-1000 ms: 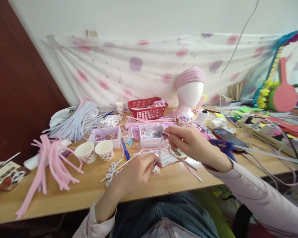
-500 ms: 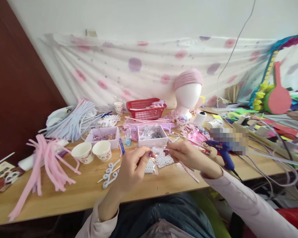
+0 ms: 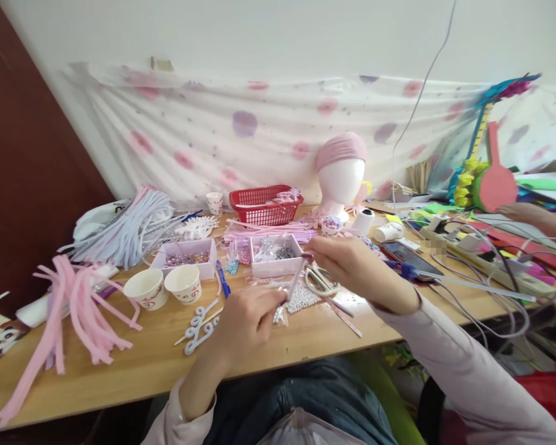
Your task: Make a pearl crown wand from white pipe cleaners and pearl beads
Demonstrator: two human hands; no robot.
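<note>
Pale strip [image 3: 296,278] bridges left hand [image 3: 250,316] and right hand [image 3: 348,264].

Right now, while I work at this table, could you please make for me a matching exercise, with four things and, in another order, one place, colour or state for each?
1. pale strip
2. basket
3. pen
4. model head

A. red, with openwork walls
B. topped with pink cloth
C. between the left hand and the right hand
D. blue and slender

Pairs: 1-C; 2-A; 3-D; 4-B
</note>
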